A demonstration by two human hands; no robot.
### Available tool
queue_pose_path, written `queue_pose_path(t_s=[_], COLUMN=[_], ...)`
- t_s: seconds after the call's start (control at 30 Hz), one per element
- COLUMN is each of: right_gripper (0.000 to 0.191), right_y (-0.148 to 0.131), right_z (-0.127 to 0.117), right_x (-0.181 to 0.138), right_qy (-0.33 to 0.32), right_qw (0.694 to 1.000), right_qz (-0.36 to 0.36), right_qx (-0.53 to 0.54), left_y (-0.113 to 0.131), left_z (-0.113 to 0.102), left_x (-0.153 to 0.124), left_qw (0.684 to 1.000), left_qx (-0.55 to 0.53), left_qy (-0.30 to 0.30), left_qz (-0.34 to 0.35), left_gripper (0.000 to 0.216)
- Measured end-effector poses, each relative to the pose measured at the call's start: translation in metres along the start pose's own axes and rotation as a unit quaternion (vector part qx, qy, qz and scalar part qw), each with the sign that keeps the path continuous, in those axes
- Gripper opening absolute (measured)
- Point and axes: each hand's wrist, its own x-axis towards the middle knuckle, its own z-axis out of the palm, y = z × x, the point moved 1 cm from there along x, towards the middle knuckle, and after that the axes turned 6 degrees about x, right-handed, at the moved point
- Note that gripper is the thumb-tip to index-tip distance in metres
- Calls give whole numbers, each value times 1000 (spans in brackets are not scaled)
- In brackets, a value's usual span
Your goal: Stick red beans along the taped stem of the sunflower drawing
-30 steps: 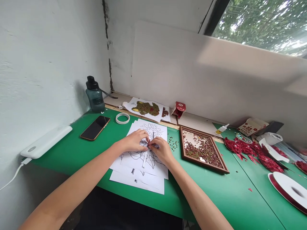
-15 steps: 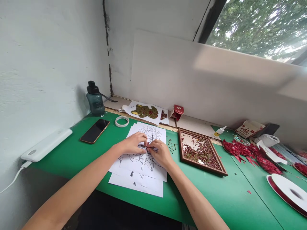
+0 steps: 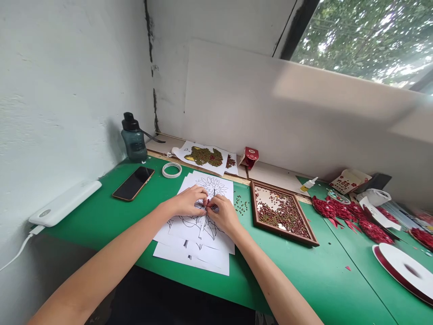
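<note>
A stack of white sheets with a black line drawing of a flower (image 3: 216, 185) lies on the green table (image 3: 101, 216). Both my hands rest on the top sheet, fingertips meeting over the drawing. My left hand (image 3: 188, 201) is closed in a pinch. My right hand (image 3: 223, 214) is also pinched, with a thin dark stick pointing up from its fingers and a tiny red bit at the fingertips. What my left hand grips is too small to name. A few loose green beads (image 3: 241, 205) lie just right of the sheet.
A wooden-framed tray of red and green beads (image 3: 281, 212) lies to the right. Red ribbon bows (image 3: 348, 214), a ribbon spool (image 3: 402, 268), a glue bottle (image 3: 309, 184) farther right. A phone (image 3: 133, 183), tape ring (image 3: 172, 169), water bottle (image 3: 134, 138), power bank (image 3: 64, 203) on the left.
The hands stay pinched together over the flower drawing, with only slight finger movement. The camera view has shifted a little.
</note>
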Motion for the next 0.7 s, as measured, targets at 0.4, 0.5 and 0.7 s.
queue_pose_path(t_s=[0.4,0.5,0.7], right_gripper=[11,16,20], right_y=[8,13,43], right_z=[-7,-17,-70], right_x=[3,3,1], right_qy=[-21,19,242], right_qw=[990,986,969], right_qz=[38,42,27], right_qx=[137,158,39], left_y=[0,3,5], left_z=[-2,-5,-8], left_x=[0,0,-1], left_qw=[1000,1000,999], left_qx=[-5,-3,3], left_qy=[-6,-15,-32], left_qz=[4,7,9], left_gripper=[24,27,17])
